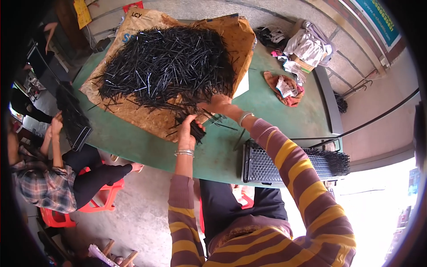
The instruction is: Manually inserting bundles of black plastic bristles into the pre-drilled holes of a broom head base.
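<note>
A wide heap of thin black sticks (164,64) lies on a brown paper sack (147,122), spread over the green table. My left hand (187,134) is closed around a short bundle of these black sticks (197,132), just off the sack's near edge. Slightly farther off and to the right, my right hand (219,105) is at the heap's near right corner. Its fingers are drawn together among loose sticks and point left, toward the bundle. Exactly how many sticks they pinch is hidden.
A tray with many round holes (262,165) stands at the table's near right edge, black sticks packed at its right end. Cloths (307,49) and a crumpled reddish bag (284,88) lie at the far right. On the left, another person (49,178) sits on a red stool (106,196).
</note>
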Demonstrator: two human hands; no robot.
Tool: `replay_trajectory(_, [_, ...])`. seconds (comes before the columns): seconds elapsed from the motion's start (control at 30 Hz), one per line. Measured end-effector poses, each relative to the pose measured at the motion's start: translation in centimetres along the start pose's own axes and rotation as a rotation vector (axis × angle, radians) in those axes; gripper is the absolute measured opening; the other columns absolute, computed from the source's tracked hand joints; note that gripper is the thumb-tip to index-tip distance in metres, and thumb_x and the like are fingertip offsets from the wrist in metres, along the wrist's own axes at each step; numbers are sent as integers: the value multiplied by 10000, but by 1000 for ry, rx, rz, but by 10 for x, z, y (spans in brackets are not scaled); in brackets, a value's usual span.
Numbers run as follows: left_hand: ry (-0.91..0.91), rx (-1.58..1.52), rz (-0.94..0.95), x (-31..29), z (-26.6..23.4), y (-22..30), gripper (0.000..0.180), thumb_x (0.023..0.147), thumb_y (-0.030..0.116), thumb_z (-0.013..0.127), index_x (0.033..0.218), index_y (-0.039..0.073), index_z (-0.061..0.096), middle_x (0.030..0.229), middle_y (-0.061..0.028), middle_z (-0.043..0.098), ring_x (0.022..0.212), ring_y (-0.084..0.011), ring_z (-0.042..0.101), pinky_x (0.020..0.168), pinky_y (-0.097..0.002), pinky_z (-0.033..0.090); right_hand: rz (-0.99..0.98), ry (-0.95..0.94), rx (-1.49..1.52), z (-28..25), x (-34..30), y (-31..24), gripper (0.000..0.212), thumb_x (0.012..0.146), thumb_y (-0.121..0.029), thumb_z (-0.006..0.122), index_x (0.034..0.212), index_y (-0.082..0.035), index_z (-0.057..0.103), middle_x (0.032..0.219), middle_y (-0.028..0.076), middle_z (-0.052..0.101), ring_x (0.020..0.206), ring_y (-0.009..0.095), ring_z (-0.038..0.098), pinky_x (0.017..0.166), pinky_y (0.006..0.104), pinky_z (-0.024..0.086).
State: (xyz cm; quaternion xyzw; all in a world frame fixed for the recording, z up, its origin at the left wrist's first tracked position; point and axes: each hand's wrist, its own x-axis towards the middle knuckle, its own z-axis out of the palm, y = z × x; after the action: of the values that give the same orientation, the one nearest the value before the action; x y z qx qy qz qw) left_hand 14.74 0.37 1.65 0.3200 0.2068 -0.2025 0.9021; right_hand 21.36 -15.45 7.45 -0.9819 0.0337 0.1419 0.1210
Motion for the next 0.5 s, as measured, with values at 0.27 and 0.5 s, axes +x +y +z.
replay_trajectory(0.27, [-241,-160,-34,-5,-1,-19,114,858,146,621,842,70,538,699,-15,521,636,-158,534,625,-362,506,-7,-12,-90,13,-9,-29,725,773,-657,645,1124,-25,693,1236,159,633,1196,297,578,972,390,468])
replay_trajectory(0.5, [-253,-207,4,-30,22,-23,145,892,188,630,869,72,547,742,-20,534,677,-157,548,695,-346,524,-23,101,-81,31,16,-5,484,777,-426,727,1053,-29,714,1109,149,690,1070,296,654,885,389,529])
